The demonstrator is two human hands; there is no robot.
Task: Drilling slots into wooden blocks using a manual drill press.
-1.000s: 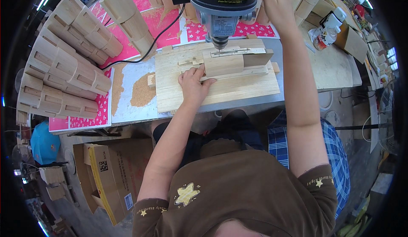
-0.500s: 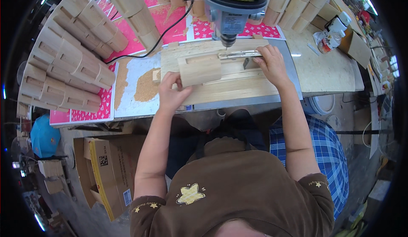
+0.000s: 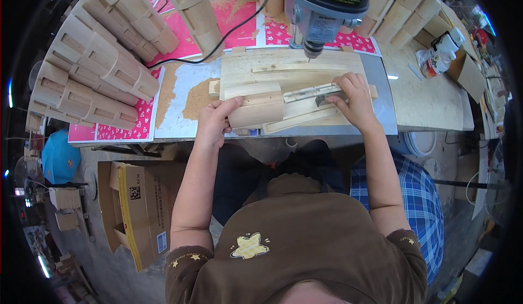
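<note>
My left hand is closed round the left end of a rounded pale wooden block, thumb on top. This block is tilted on the drilling board, and a groove runs along its upper side. My right hand is closed on a narrow, worn strip with a small dark metal piece beneath it. The strip's left end meets or nearly meets the block's right end; I cannot tell whether they touch. Behind them, the drill press points its thin bit down over the wooden board.
Stacks of grooved wooden blocks crowd the table's left side, and more blocks stand at the back right. A black cable crosses the back left. Sawdust lies beside the board. A white bottle stands at the right.
The wooden block has come nearer to me and turned, showing its groove differently. The strip has swung away from beneath the drill bit and slants now. My left thumb has moved onto the block.
</note>
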